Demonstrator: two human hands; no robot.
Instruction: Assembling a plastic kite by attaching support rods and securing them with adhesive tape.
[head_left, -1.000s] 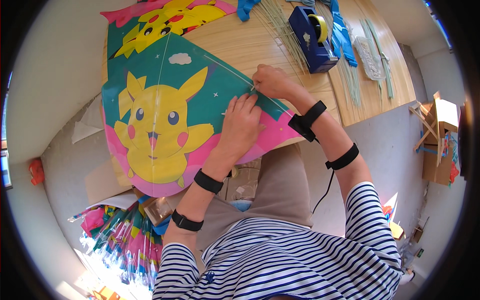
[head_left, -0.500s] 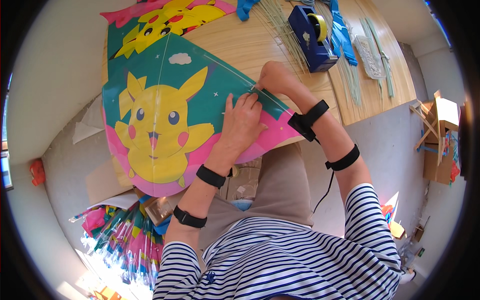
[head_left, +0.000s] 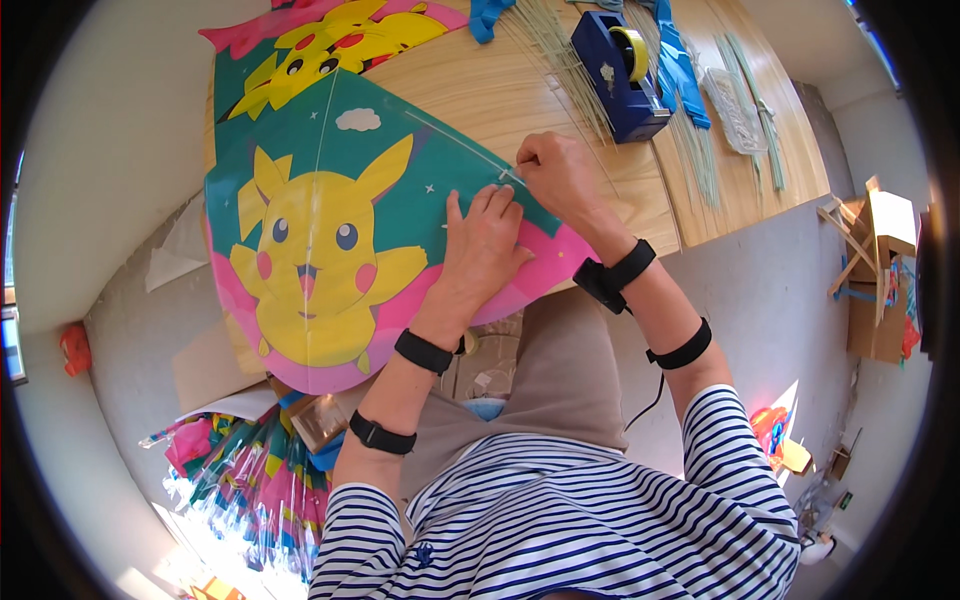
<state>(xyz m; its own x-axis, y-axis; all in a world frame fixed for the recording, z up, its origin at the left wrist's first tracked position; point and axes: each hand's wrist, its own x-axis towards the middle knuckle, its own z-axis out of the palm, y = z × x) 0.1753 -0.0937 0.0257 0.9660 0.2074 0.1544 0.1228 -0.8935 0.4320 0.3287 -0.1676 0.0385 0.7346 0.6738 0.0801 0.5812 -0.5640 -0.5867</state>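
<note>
A kite (head_left: 318, 240) in teal and pink, printed with a yellow cartoon figure, lies spread over the table's near left part. A thin line runs down its middle and a thin pale rod (head_left: 455, 137) lies along its upper right edge. My left hand (head_left: 485, 235) rests flat on the kite, fingertips close to a small white fitting (head_left: 504, 176) on the rod. Beside that fitting, at the kite's edge, my right hand (head_left: 560, 177) is closed, its fingers curled; whatever they grip is hidden.
A second kite (head_left: 390, 42) lies at the far left. Farther right are a blue tape dispenser (head_left: 618, 80), thin sticks (head_left: 560, 65), blue strips (head_left: 680, 75) and a clear plastic box (head_left: 733, 110) of small pieces. Wrapped colourful kites (head_left: 250, 480) stand below left.
My right hand has turned and shifted slightly, its wrist coming nearer to me while its fingers stay by the white fitting. My left hand has barely moved.
</note>
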